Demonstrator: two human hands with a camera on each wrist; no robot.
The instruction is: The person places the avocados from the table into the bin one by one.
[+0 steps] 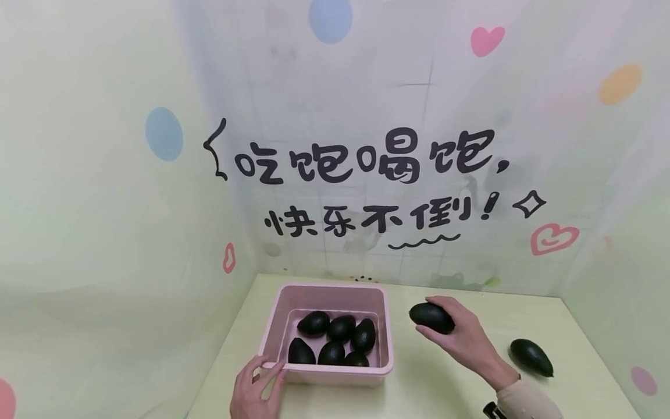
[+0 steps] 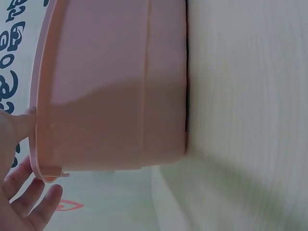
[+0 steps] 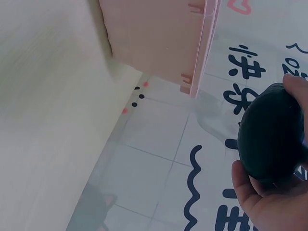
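My right hand (image 1: 466, 337) grips a dark avocado (image 1: 432, 318) between thumb and fingers, held above the table to the right of a pink plastic bin (image 1: 335, 375). The right wrist view shows the same avocado (image 3: 269, 134) large, with fingertips curled round its ends. At the bin's front left corner, my left hand (image 1: 255, 391) holds the rim between thumb and fingers; in the left wrist view the thumb lies on the rim and the other fingers are near the corner. Several avocados (image 1: 342, 329) lie inside the bin, the front ones partly hidden by its wall.
Another avocado (image 1: 531, 357) lies on the pale table (image 1: 419, 384) at the right, beside my right forearm. Behind the table stands a light wall (image 1: 335, 105) with black lettering and coloured shapes; side walls flank it left and right.
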